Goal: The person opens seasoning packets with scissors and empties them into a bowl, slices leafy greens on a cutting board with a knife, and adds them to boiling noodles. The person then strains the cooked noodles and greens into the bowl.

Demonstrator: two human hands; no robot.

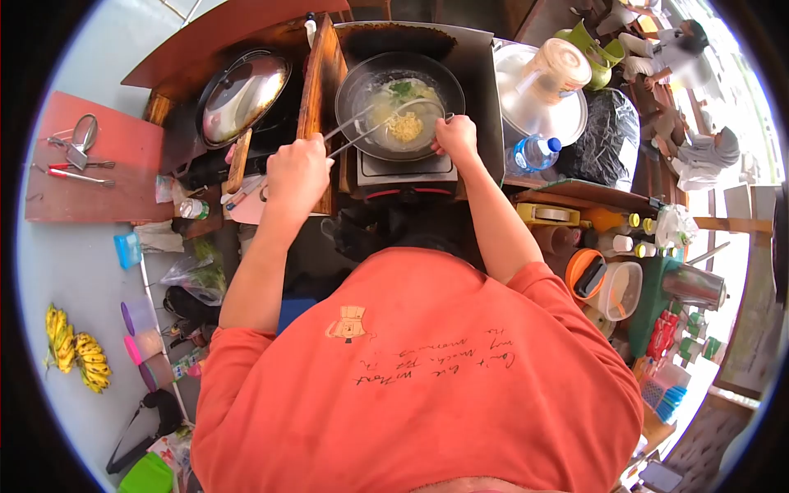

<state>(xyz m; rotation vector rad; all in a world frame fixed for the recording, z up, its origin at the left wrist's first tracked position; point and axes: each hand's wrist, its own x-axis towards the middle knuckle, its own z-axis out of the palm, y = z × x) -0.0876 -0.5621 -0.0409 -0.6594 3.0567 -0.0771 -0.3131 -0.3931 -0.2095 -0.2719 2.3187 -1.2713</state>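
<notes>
A dark wok (344,92) sits on the stove (394,170), holding pale, cloudy liquid, leafy greens (400,88) and a clump of yellow noodles (404,127). My left hand (297,174) is closed around thin metal utensil handles (352,143) that slant into the wok from its left. A curved metal rim arches over the noodles; the utensils' submerged ends are hidden. At the wok's right edge, my right hand (456,137) is closed with its fingers against the rim. Whether it grips a wok handle or the utensil's far end is unclear.
A wooden divider (326,78) stands left of the wok, beside a lidded pan (246,96). To the right are a large metal lid (511,74), a plastic tub (559,66), a water bottle (534,154) and a black bag (604,140). People sit beyond.
</notes>
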